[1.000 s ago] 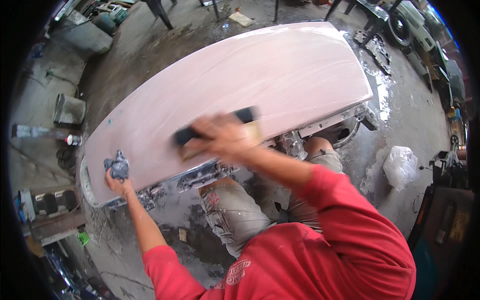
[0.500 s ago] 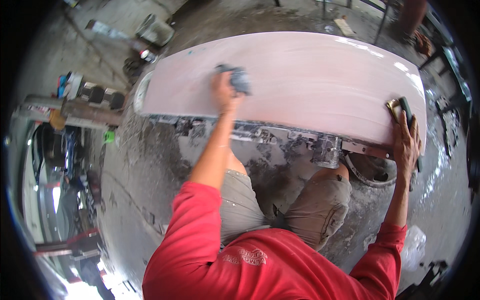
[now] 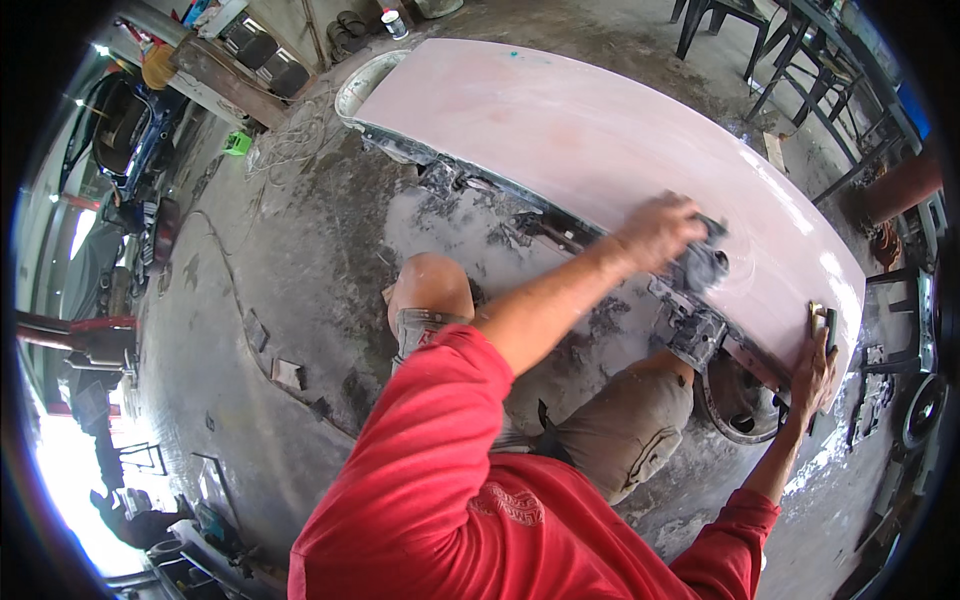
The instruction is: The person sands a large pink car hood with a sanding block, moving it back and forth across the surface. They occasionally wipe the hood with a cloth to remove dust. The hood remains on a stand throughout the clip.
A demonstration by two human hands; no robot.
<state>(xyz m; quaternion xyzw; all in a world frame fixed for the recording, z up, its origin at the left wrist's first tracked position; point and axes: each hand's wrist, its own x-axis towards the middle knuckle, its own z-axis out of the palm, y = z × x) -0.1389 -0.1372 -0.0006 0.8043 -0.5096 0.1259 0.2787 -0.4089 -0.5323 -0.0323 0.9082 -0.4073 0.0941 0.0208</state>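
A long, curved vehicle panel [image 3: 590,140] with a pale pink coating lies across in front of my knees. My left hand [image 3: 660,235] is closed on a dark grey cloth [image 3: 703,266], blurred by motion, over the panel's near edge right of the middle. At the panel's right end, my right hand [image 3: 812,375] has its fingers around a dark, narrow block [image 3: 830,328], with a thin gold-brown piece beside it. The palm side of that hand is hidden.
A pale bucket [image 3: 350,98] sits under the panel's left end, and a wheel [image 3: 735,405] under its right. Dark stools [image 3: 725,22] stand at the far right. A cable [image 3: 228,260] crosses the wet, stained floor, left. A small tin [image 3: 394,24] stands beyond the bucket.
My left hand has swept the cloth right and nearer along the panel, from its left half to right of the middle. My right hand stays at the right end. The view has turned.
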